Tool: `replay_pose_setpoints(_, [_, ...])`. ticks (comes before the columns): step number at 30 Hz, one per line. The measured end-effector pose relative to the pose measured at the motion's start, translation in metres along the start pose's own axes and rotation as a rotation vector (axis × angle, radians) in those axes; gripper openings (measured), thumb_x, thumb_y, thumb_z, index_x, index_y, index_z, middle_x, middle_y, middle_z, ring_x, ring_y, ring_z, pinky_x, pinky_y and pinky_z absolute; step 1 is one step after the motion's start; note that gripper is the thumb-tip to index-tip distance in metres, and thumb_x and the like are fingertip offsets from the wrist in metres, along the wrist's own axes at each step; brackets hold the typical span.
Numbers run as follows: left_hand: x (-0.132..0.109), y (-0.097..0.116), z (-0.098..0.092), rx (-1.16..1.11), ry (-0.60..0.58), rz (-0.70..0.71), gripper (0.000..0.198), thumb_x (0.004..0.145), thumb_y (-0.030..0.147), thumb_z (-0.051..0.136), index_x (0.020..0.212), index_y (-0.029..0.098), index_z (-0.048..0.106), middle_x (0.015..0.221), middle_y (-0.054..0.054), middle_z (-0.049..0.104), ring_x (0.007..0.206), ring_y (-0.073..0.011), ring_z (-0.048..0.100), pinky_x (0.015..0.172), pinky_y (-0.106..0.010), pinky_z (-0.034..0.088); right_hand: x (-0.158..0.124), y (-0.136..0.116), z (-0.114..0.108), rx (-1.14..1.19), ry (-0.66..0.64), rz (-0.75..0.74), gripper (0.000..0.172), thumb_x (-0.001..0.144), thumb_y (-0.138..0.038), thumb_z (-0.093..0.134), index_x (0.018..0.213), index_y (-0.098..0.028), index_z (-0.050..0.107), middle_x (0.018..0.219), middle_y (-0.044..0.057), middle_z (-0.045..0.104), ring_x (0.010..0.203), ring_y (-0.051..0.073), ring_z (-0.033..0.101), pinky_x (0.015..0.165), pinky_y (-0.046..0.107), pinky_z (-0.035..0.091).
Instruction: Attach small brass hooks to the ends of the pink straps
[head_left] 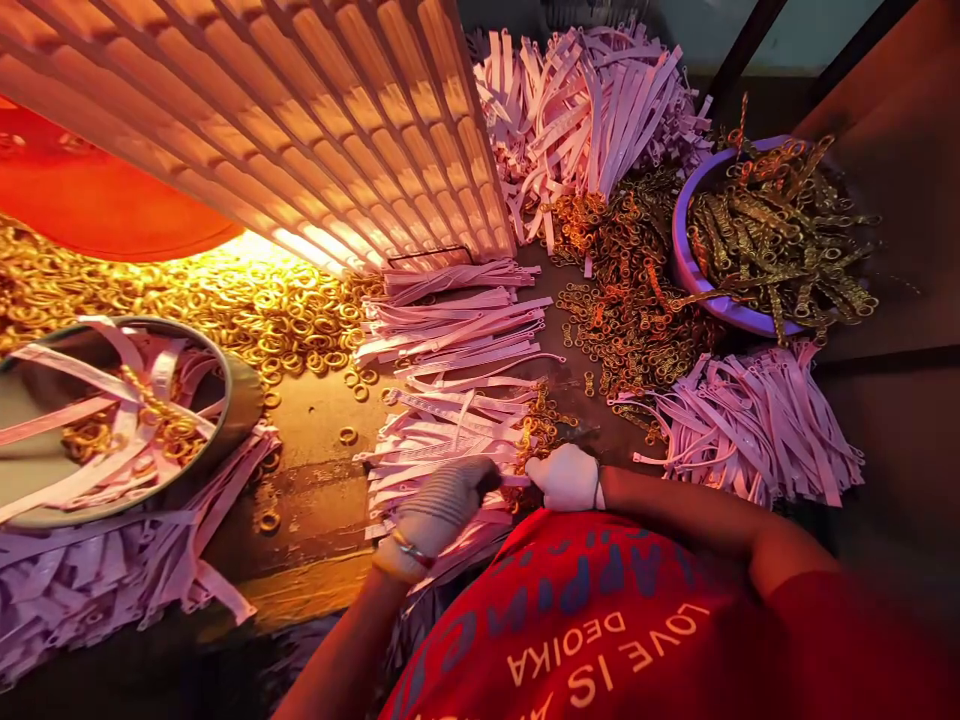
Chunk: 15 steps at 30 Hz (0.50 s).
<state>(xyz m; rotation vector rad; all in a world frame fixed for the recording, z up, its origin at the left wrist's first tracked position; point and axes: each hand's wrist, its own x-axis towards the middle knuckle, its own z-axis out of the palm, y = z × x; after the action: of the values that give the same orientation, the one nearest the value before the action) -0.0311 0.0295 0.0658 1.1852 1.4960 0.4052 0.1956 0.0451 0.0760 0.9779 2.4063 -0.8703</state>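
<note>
My left hand (442,508), in a striped whitish glove, is closed with its fingertips pinching a pink strap (513,481). Close by on the right, my right hand (566,477) in a white glove is also closed, its fingertips at the other end of that short stretch of strap. Whatever small part lies within the right fingers is hidden. Beneath and beyond the hands lies a row of pink straps (442,420), laid side by side. Small gold links (551,408) gather at the right ends of those straps.
Loose gold rings (300,310) are heaped at the left, beside a round metal bowl (238,400) holding straps. A ribbed panel (360,120) leans above. To the right are gold clasps (630,290), a purple basin (681,235) of chain pieces, and strap piles (757,430).
</note>
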Motion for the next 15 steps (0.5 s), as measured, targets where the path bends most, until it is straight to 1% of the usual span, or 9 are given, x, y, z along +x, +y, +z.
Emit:
replay_pose_setpoints(3, [0.012,-0.015,-0.034,0.034,0.096,-0.019,0.006,0.060,0.023,0.073,0.061,0.024,0.068,0.060,-0.002,0.067,0.066,-0.0221,0.058,0.069,-0.029,0.048,-0.005,0.006,0.002,-0.007,0.060,0.066,0.023,0.085,-0.021,0.061,0.108,-0.014,0.063,0.088,0.012,0.075,0.079,0.026,0.071,0.066,0.030,0.050])
replay_pose_setpoints(5, [0.015,-0.024,-0.043,0.009,0.189,-0.026,0.008,0.062,0.023,0.075,0.069,0.023,0.069,0.068,-0.004,0.068,0.074,-0.0228,0.060,0.072,-0.028,0.048,-0.007,0.018,-0.003,-0.012,0.105,0.085,0.020,0.088,-0.023,0.060,0.107,-0.015,0.064,0.094,0.011,0.074,0.084,0.025,0.069,0.071,0.030,0.050])
replay_pose_setpoints(7, [0.013,-0.030,-0.037,-0.067,0.276,-0.043,0.015,0.069,0.028,0.076,0.081,0.021,0.071,0.077,-0.005,0.069,0.076,-0.0209,0.060,0.069,-0.026,0.048,-0.009,0.041,-0.015,-0.014,0.163,0.111,0.023,0.095,-0.030,0.054,0.111,-0.016,0.063,0.104,0.012,0.071,0.093,0.025,0.066,0.081,0.032,0.050])
replay_pose_setpoints(9, [0.008,-0.030,-0.021,-0.153,0.321,-0.080,0.029,0.081,0.043,0.070,0.093,0.017,0.071,0.075,-0.004,0.066,0.062,-0.0157,0.054,0.058,-0.024,0.044,-0.011,0.077,-0.031,-0.034,0.234,0.198,0.032,0.102,-0.034,0.044,0.121,-0.014,0.060,0.116,0.016,0.066,0.106,0.026,0.060,0.092,0.035,0.046])
replay_pose_setpoints(10, [0.006,-0.028,-0.011,-0.210,0.311,-0.108,0.040,0.087,0.053,0.062,0.097,0.015,0.070,0.073,-0.004,0.064,0.053,-0.0127,0.048,0.050,-0.023,0.041,-0.012,0.099,-0.039,-0.064,0.279,0.301,0.033,0.102,-0.029,0.042,0.122,-0.011,0.059,0.121,0.020,0.063,0.111,0.029,0.057,0.094,0.038,0.044])
replay_pose_setpoints(11, [0.004,-0.024,-0.002,-0.307,0.269,-0.148,0.053,0.090,0.061,0.053,0.100,0.012,0.070,0.071,-0.004,0.063,0.047,-0.0103,0.043,0.044,-0.022,0.036,-0.012,0.120,-0.046,-0.135,0.333,0.484,0.029,0.099,-0.026,0.044,0.120,-0.014,0.061,0.124,0.019,0.061,0.112,0.028,0.055,0.094,0.038,0.044])
replay_pose_setpoints(12, [0.003,-0.019,0.006,-0.449,0.197,-0.195,0.063,0.091,0.068,0.047,0.103,0.010,0.069,0.072,-0.006,0.064,0.044,-0.0087,0.039,0.040,-0.021,0.031,-0.013,0.141,-0.051,-0.167,0.348,0.576,0.030,0.094,-0.019,0.049,0.120,-0.012,0.061,0.129,0.022,0.058,0.114,0.032,0.053,0.093,0.041,0.043])
replay_pose_setpoints(13, [0.002,-0.014,0.012,-0.634,0.102,-0.245,0.070,0.089,0.072,0.045,0.106,0.008,0.069,0.076,-0.009,0.066,0.043,-0.0081,0.040,0.037,-0.019,0.027,-0.013,0.160,-0.054,-0.183,0.345,0.624,0.032,0.088,-0.012,0.052,0.118,-0.009,0.062,0.131,0.026,0.055,0.116,0.035,0.051,0.092,0.044,0.042])
replay_pose_setpoints(15, [0.002,-0.002,0.021,-1.042,-0.111,-0.329,0.075,0.085,0.074,0.052,0.114,0.007,0.067,0.092,-0.017,0.071,0.051,-0.0104,0.052,0.034,-0.017,0.023,-0.011,0.188,-0.055,-0.195,0.318,0.640,0.032,0.081,-0.005,0.054,0.110,-0.009,0.066,0.127,0.025,0.057,0.115,0.036,0.050,0.090,0.043,0.041])
